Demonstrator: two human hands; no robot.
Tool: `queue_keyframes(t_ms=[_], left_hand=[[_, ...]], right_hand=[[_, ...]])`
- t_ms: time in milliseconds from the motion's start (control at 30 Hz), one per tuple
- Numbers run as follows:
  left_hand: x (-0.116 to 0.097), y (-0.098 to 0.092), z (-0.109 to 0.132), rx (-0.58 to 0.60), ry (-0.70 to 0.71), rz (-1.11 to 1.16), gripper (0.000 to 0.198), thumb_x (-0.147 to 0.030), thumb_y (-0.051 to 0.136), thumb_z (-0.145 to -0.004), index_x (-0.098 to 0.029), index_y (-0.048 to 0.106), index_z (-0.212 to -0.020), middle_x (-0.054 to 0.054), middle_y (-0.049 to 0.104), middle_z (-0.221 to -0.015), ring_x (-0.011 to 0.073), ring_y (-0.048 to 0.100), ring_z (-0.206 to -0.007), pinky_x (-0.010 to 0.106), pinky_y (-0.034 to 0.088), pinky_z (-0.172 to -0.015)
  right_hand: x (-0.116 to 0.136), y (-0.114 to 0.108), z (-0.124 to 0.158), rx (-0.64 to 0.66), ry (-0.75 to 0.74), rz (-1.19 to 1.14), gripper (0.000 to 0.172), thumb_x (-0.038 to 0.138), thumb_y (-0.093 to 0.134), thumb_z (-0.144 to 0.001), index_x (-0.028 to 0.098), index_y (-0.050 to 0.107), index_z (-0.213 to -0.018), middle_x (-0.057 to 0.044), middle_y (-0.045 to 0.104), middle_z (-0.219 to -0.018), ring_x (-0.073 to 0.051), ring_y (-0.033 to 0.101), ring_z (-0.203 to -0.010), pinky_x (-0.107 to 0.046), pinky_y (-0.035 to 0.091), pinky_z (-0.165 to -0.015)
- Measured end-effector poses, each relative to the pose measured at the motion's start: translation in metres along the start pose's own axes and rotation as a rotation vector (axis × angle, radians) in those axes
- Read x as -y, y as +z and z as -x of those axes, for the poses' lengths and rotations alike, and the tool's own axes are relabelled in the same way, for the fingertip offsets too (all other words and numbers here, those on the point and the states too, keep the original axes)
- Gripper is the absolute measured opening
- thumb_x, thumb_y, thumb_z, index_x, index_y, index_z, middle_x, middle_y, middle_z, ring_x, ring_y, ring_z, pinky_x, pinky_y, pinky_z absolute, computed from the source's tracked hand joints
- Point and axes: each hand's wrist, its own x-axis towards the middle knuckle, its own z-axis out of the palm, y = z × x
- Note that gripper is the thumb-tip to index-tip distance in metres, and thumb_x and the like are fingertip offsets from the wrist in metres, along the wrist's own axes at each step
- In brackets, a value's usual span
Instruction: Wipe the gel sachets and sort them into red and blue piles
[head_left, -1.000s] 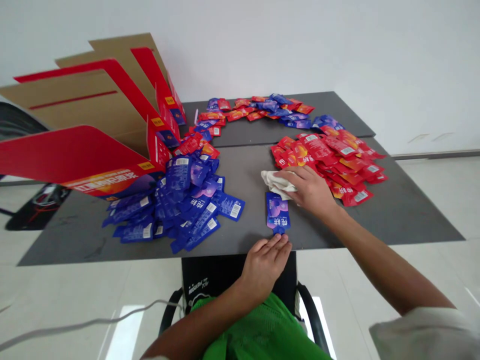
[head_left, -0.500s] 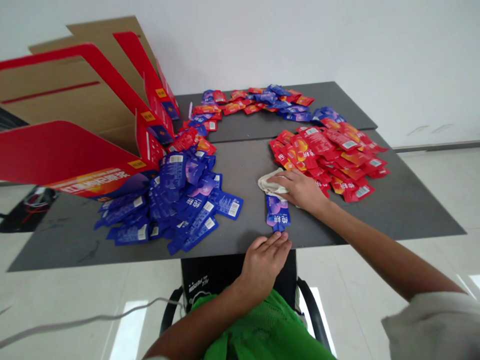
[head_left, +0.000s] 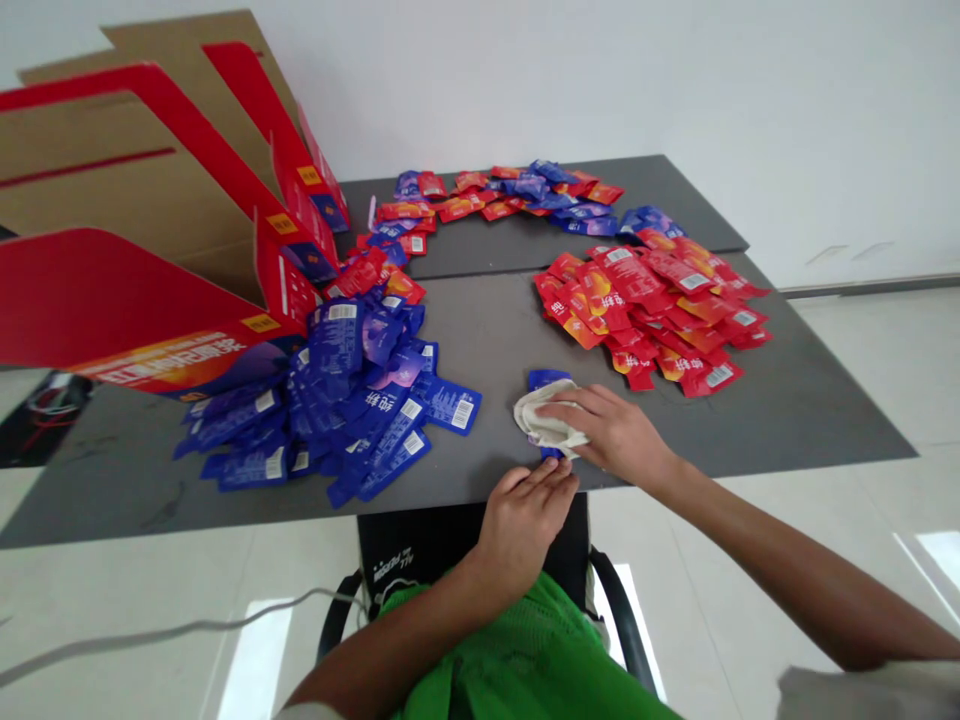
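Observation:
A blue pouch [head_left: 547,379] lies flat near the table's front edge, its upper end showing past a folded cream cloth [head_left: 541,428]. My right hand [head_left: 611,430] is closed on the cloth and presses it over the middle of the pouch. With fingertips together, my left hand [head_left: 529,515] holds the pouch's narrow near end down at the table edge. Left of my hands is a heap of blue pouches [head_left: 360,390], some with barcodes up. A heap of red pouches [head_left: 660,305] lies beyond my right hand.
Open red cardboard boxes [head_left: 150,310] stand at the left of the grey table [head_left: 480,320]. Mixed red and blue pouches [head_left: 517,192] form an arc along the back. A black chair [head_left: 626,610] is below the front edge, and a grey cable [head_left: 187,628] crosses at lower left.
My right hand has slid the cloth toward me along the pouch, baring its far end and covering its middle. My left hand stays at the near end. The view has shifted slightly.

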Motion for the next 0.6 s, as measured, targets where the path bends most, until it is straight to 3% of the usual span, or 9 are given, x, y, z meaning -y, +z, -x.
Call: queue_keyframes(t_ms=[167, 267, 333, 433, 500, 600], left_hand=[[0.000, 0.005, 0.000, -0.008, -0.023, 0.002, 0.033, -0.011, 0.051, -0.110, -0.021, 0.071, -0.134, 0.007, 0.072, -0.145, 0.0228, 0.068, -0.137, 0.037, 0.056, -0.105], [-0.001, -0.001, -0.004, -0.013, -0.038, 0.036, 0.026, -0.014, 0.056, -0.109, -0.020, 0.073, -0.129, 0.008, 0.074, -0.141, 0.0240, 0.069, -0.134, 0.038, 0.055, -0.102], [-0.001, -0.013, -0.013, -0.015, -0.060, 0.062, 0.021, -0.022, 0.060, -0.110, -0.021, 0.073, -0.126, 0.009, 0.081, -0.127, 0.0246, 0.076, -0.120, 0.040, 0.053, -0.100], [0.003, -0.037, -0.035, -0.067, -0.145, 0.049, 0.025, -0.034, 0.054, -0.113, -0.024, 0.074, -0.124, 0.006, 0.083, -0.103, 0.0226, 0.077, -0.095, 0.042, 0.048, -0.099], [0.010, -0.047, -0.055, -0.134, -0.211, -0.006, 0.028, -0.035, 0.050, -0.114, -0.023, 0.073, -0.126, 0.008, 0.081, -0.109, 0.0240, 0.073, -0.101, 0.043, 0.047, -0.100], [0.024, -0.046, -0.086, -0.160, -0.312, -0.129, 0.038, -0.038, 0.058, -0.110, -0.017, 0.064, -0.142, 0.016, 0.070, -0.137, 0.0315, 0.063, -0.125, 0.046, 0.048, -0.104]], right_hand=[[-0.041, 0.005, -0.052, -0.073, 0.057, 0.065, 0.041, 0.027, 0.067, -0.101, 0.024, 0.067, -0.142, -0.011, 0.072, -0.135, -0.030, 0.065, -0.118, -0.043, 0.056, -0.099], [-0.047, -0.006, -0.064, -0.112, 0.085, 0.128, 0.040, 0.024, 0.066, -0.101, 0.022, 0.068, -0.141, -0.012, 0.072, -0.135, -0.032, 0.066, -0.117, -0.044, 0.057, -0.097], [-0.039, -0.016, -0.054, -0.222, 0.107, 0.108, 0.042, 0.026, 0.065, -0.102, 0.023, 0.066, -0.144, -0.012, 0.071, -0.139, -0.031, 0.066, -0.119, -0.045, 0.056, -0.101], [-0.016, -0.027, -0.016, -0.458, 0.205, 0.013, 0.042, 0.034, 0.069, -0.102, 0.028, 0.066, -0.144, -0.010, 0.072, -0.137, -0.030, 0.069, -0.119, -0.045, 0.056, -0.103], [-0.001, -0.029, 0.013, -0.608, 0.321, -0.020, 0.036, 0.039, 0.072, -0.101, 0.030, 0.072, -0.136, -0.008, 0.076, -0.128, -0.030, 0.072, -0.114, -0.047, 0.056, -0.103], [0.015, -0.022, 0.051, -0.688, 0.513, -0.092, 0.031, 0.045, 0.074, -0.099, 0.030, 0.077, -0.126, -0.007, 0.079, -0.122, -0.031, 0.075, -0.108, -0.048, 0.057, -0.101]])
